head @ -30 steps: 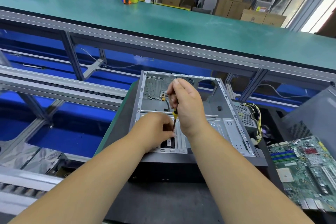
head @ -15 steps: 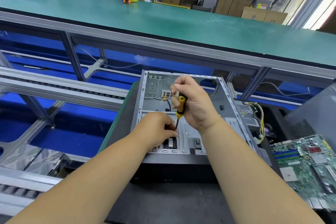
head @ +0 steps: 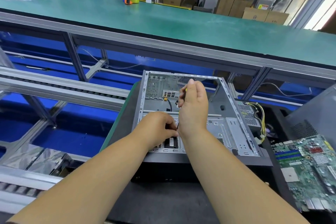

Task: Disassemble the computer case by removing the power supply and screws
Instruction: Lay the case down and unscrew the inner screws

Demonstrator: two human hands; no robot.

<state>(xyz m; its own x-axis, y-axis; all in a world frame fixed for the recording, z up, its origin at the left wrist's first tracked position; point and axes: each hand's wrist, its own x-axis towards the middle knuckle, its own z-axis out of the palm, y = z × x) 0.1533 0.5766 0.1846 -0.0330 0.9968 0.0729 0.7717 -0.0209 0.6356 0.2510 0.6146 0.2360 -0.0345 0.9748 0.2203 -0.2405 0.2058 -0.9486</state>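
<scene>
An opened computer case point(head: 234, 132) lies on its side on a dark work surface point(head: 163, 203), its bare metal interior showing a drive cage point(head: 229, 132) and a rear port plate point(head: 169, 94). The left hand point(head: 158, 127) rests inside with fingers curled at a small fitting; whether it pinches anything cannot be told. The right hand point(head: 193, 109) grips a yellow-handled screwdriver point(head: 182, 100), shaft pointing down beside the left fingers. The power supply point(head: 249, 116) sits just right of the case, a motherboard point(head: 312, 171) beyond.
</scene>
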